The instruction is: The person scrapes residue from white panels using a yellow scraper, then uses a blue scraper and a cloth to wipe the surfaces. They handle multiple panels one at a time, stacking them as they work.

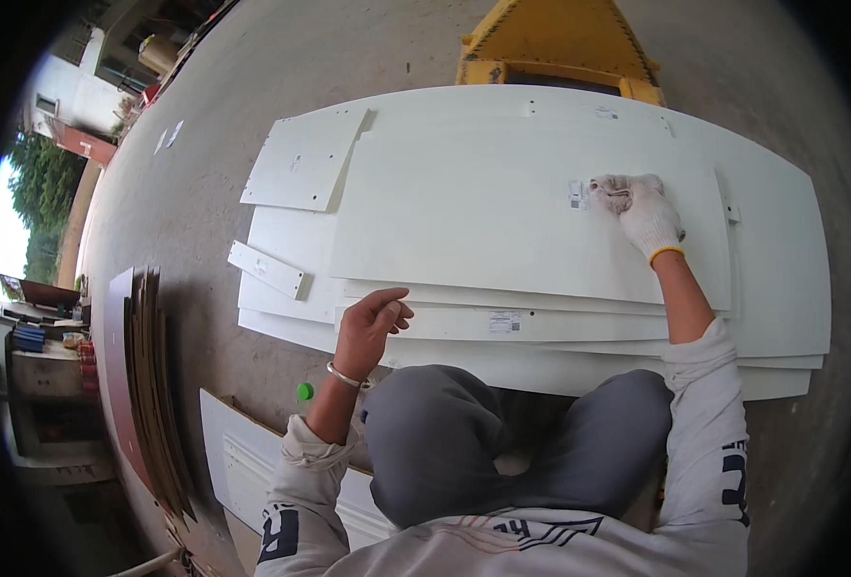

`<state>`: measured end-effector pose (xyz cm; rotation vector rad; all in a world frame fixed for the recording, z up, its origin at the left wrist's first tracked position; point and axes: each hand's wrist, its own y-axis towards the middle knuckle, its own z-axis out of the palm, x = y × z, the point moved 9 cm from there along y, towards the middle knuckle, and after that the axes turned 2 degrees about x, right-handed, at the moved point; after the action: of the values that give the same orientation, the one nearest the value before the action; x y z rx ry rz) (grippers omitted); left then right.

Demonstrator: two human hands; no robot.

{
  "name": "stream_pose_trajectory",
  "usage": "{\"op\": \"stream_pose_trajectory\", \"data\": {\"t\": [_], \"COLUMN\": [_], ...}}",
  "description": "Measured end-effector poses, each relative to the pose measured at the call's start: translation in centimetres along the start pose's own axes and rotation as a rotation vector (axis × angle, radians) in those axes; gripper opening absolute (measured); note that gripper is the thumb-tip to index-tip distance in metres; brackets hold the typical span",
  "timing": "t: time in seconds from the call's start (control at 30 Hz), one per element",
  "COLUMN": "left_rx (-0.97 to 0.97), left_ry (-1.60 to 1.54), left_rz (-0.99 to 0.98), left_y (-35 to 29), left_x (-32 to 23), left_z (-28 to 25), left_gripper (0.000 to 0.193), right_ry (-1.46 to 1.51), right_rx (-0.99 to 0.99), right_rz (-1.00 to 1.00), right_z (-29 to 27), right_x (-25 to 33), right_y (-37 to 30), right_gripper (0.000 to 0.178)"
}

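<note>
A stack of white panels [425,212] lies in front of my knees. My right hand [652,213], in a white knitted glove with a yellow cuff, presses a crumpled greyish cloth [611,195] onto the top panel. Just left of the cloth is a small printed label [576,195]. My left hand [373,325] is bare, with a bracelet at the wrist. It hovers by the near edge of the stack, holding nothing, its fingers loosely bent and apart.
Smaller white panels [308,159] and a narrow strip [268,269] lie at the stack's left. Beyond it stands a yellow metal frame [560,38]. Brown boards [147,385] lean at the left. A green cap [304,391] shows near my left forearm.
</note>
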<state>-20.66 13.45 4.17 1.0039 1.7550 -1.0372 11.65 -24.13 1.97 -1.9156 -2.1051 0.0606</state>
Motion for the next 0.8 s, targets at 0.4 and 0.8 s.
{"op": "stream_pose_trajectory", "data": {"t": [0.4, 0.8], "left_rx": [-1.167, -1.05], "left_ry": [0.156, 0.297], "left_rz": [-0.309, -0.005], "left_y": [-25.2, -14.9], "left_x": [37.8, 31.2], "left_z": [-11.2, -20.1], "left_gripper": [0.078, 0.061], "right_ry": [2.034, 2.165], "right_rx": [0.465, 0.883], "right_rz": [0.037, 0.076], "right_z": [0.3, 9.7], "right_x": [5.0, 19.7], "right_y": [-7.2, -17.8], "right_gripper": [0.038, 0.049]}}
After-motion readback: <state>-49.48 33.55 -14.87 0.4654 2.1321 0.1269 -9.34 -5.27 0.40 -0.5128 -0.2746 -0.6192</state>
